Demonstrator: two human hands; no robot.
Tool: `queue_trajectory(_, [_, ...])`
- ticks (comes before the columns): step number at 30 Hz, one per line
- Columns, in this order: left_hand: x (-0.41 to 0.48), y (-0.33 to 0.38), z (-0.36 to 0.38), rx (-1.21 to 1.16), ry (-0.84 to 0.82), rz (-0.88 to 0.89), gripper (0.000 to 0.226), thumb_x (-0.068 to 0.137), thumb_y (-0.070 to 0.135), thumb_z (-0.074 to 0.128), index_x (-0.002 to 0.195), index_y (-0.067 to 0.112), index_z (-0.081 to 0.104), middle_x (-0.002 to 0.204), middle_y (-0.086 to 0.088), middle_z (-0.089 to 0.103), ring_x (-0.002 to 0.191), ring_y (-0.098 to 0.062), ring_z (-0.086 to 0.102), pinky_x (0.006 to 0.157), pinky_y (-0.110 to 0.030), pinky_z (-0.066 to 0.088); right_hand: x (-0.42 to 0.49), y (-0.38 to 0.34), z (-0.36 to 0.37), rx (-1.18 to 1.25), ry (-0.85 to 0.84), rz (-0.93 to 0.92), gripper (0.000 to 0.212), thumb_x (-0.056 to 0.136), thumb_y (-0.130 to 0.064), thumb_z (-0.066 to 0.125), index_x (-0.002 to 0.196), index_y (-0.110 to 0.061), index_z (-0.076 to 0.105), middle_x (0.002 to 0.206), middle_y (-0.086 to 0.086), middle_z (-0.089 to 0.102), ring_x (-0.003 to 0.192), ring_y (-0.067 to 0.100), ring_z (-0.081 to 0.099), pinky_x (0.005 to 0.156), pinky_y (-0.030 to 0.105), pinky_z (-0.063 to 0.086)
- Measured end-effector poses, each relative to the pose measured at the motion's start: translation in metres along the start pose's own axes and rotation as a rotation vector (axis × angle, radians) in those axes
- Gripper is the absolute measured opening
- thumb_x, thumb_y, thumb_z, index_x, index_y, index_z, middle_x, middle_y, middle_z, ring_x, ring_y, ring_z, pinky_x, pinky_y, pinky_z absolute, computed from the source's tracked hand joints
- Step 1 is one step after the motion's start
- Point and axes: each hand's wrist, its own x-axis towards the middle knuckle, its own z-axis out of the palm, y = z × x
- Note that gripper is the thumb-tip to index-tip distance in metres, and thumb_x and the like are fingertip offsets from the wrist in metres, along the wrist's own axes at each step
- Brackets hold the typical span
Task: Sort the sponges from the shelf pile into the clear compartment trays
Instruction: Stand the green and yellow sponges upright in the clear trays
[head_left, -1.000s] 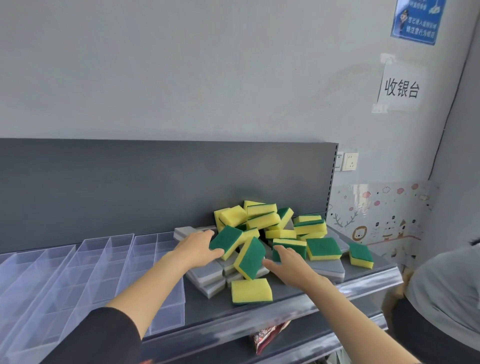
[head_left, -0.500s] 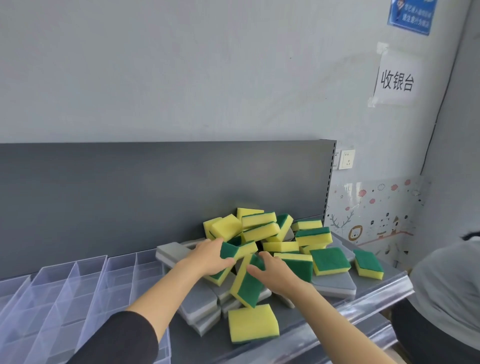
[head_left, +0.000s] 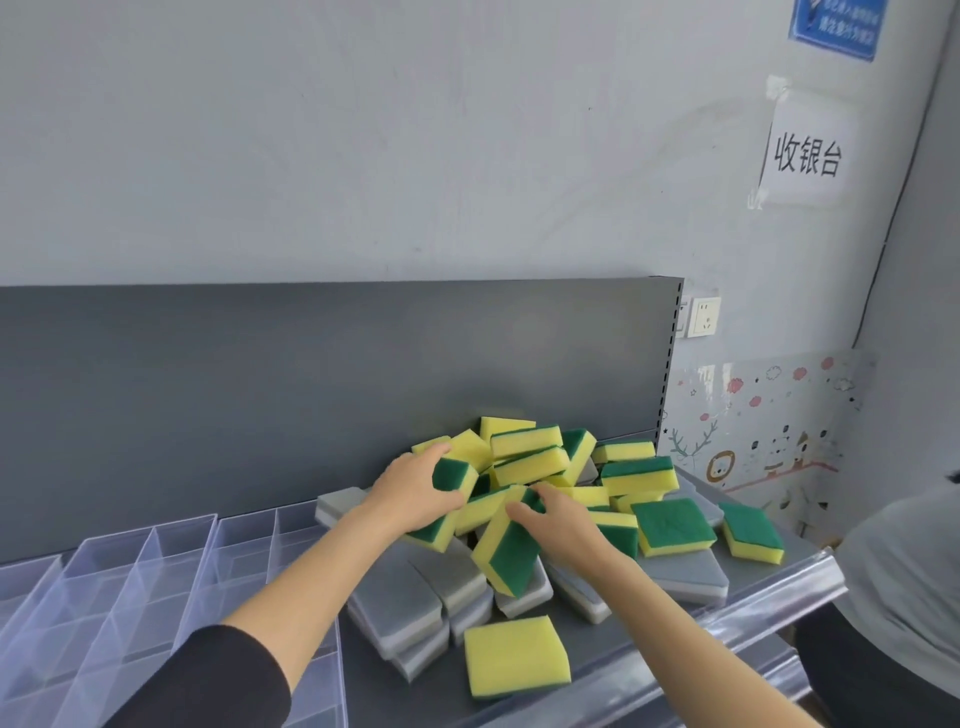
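A pile of yellow-and-green sponges lies on the dark shelf, with grey sponges spread under and in front of it. My left hand grips one yellow-and-green sponge at the pile's left side. My right hand holds the top edge of another sponge, which stands tilted on its edge. A single sponge lies yellow side up near the shelf front. Clear compartment trays sit to the left, with nothing visible in them.
The shelf has a dark grey back panel and a clear plastic front rail. Another person in a grey top stands at the right edge. A wall socket is beyond the shelf's right end.
Both hands have closed in on sponges in the pile. The left hand's sponge has lifted slightly, and the right hand has moved onto the tilted sponge. The camera has come closer.
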Motion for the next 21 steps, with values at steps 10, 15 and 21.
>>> queue_trajectory(10, [-0.048, -0.004, -0.037, -0.077, 0.151, -0.041, 0.047, 0.078, 0.029, 0.066, 0.118, 0.024, 0.041, 0.108, -0.006, 0.047, 0.095, -0.023, 0.049, 0.076, -0.032, 0.043, -0.02, -0.022, -0.004, -0.03, 0.026, -0.105, 0.048, 0.091, -0.036, 0.05, 0.129, -0.007, 0.043, 0.116, 0.012, 0.059, 0.091, 0.02, 0.052, 0.079, 0.034, 0.047])
queue_trajectory(15, [-0.083, -0.015, -0.053, -0.086, 0.224, -0.134, 0.044, 0.078, 0.031, 0.066, 0.115, 0.025, 0.043, 0.108, -0.005, 0.047, 0.096, -0.024, 0.048, 0.073, -0.031, 0.042, -0.031, -0.035, 0.007, -0.043, 0.006, -0.154, 0.045, 0.089, -0.037, 0.052, 0.122, -0.006, 0.049, 0.102, 0.011, 0.06, 0.093, 0.027, 0.058, 0.072, 0.036, 0.046])
queue_trajectory(21, [-0.127, -0.036, -0.072, -0.06, 0.304, -0.259, 0.044, 0.077, 0.032, 0.066, 0.113, 0.026, 0.042, 0.107, -0.004, 0.047, 0.096, -0.024, 0.049, 0.072, -0.031, 0.04, -0.038, -0.054, 0.028, -0.059, -0.017, -0.249, 0.046, 0.088, -0.039, 0.051, 0.126, -0.013, 0.045, 0.107, 0.014, 0.057, 0.083, 0.022, 0.051, 0.049, 0.022, 0.028])
